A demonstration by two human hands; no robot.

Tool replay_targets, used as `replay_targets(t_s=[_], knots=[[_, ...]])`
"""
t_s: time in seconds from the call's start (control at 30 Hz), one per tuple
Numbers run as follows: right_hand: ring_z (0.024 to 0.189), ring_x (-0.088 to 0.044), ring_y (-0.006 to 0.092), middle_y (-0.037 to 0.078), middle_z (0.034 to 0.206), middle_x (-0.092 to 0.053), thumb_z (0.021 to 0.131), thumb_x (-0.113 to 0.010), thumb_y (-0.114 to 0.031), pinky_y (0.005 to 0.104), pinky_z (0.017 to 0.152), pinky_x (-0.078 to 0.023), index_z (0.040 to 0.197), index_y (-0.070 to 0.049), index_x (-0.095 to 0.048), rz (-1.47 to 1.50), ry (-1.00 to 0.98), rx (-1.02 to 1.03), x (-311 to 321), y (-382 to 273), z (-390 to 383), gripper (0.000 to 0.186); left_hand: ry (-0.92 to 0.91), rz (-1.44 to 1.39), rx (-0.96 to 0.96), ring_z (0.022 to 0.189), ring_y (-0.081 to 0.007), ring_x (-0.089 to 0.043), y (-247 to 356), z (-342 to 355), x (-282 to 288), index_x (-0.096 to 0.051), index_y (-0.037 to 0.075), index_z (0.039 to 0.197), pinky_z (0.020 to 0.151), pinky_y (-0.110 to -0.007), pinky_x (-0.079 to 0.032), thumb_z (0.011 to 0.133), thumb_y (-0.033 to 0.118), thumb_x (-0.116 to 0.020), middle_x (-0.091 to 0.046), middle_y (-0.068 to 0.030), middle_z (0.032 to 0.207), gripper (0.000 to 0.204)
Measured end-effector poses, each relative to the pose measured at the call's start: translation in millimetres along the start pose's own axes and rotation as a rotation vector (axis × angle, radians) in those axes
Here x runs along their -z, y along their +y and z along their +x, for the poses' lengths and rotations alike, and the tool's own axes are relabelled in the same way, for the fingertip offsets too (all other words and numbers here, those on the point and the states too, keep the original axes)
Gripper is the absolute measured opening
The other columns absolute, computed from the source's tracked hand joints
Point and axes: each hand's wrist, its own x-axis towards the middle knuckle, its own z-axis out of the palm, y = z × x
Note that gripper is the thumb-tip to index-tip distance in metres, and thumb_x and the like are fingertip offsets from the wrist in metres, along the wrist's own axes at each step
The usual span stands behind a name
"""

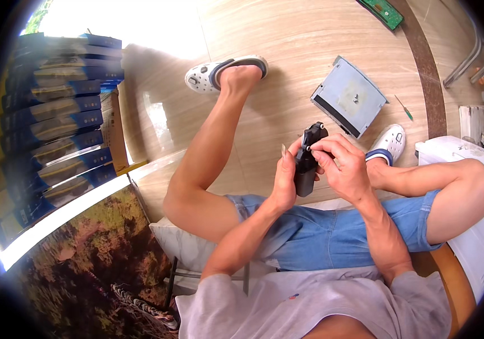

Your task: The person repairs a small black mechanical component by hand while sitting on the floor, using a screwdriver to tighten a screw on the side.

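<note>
Above my lap, my left hand (285, 179) is closed around the left side of a black device (305, 175) with a blocky lower body and a narrower, jointed upper end. Its exact kind is not clear. Two small pale round parts show on the upper end. My right hand (348, 168) comes in from the right with thumb and forefinger pinched at the lower pale part, while other fingers rest against the device's side. Past my hands, a flat grey metal box (352, 93) with a dark front edge lies on the floor, small screws on top.
A green-handled screwdriver (405, 109) lies right of the box, and a green circuit board (383, 12) farther off. Stacked blue boxes (64, 121) stand at left beside a patterned panel (92, 254). White furniture (467, 186) is close by my right knee.
</note>
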Motion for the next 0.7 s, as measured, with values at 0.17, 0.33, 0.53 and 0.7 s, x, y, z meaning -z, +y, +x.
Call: replay_targets(t_s=[0.17, 0.33, 0.53, 0.7], knots=[[0.072, -0.068, 0.0227, 0.009, 0.092, -0.068, 0.087, -0.070, -0.001, 0.0327, 0.063, -0.054, 0.094, 0.000, -0.069, 0.051, -0.018, -0.073, -2, -9, 3, 0.007, -0.002, 0.027, -0.034, 0.085, -0.0144, -0.064, 2, 2, 2, -0.039, 0.003, 0.148, 0.071, -0.030, -0.054, 0.097, 0.074, -0.029, -0.065, -0.0079, 0.104, 0.088], [0.080, -0.066, 0.0302, 0.013, 0.088, -0.066, 0.087, -0.070, -0.001, 0.0370, 0.069, -0.054, 0.094, -0.002, -0.069, -0.137, 0.008, 0.227, -2, 15, -2, 0.007, 0.062, 0.161, -0.022, 0.098, -0.0164, -0.059, -15, -3, 7, -0.040, 0.003, 0.147, 0.084, -0.032, -0.049, 0.100, 0.068, -0.030, -0.061, -0.0091, 0.115, 0.081], [0.095, -0.066, 0.0246, 0.008, 0.098, -0.067, 0.082, -0.070, -0.005, 0.0341, 0.078, -0.056, 0.098, -0.003, -0.071, -0.172, -0.021, 0.135, -9, 25, -13, 0.016, 0.076, 0.234, -0.029, 0.126, -0.0207, -0.051, -8, -1, 6, -0.042, 0.002, 0.145, 0.107, -0.036, -0.040, 0.104, 0.059, -0.031, -0.053, -0.0111, 0.137, 0.071], [0.091, -0.069, 0.0268, 0.009, 0.098, -0.068, 0.085, -0.068, -0.003, 0.0356, 0.075, -0.057, 0.101, -0.003, -0.070, -0.130, 0.112, 0.140, -7, 18, -16, 0.017, 0.065, 0.129, 0.116, 0.118, -0.0188, -0.056, -2, 0, -3, -0.048, 0.004, 0.139, 0.105, -0.034, -0.043, 0.104, 0.059, -0.030, -0.059, -0.0070, 0.127, 0.067]])
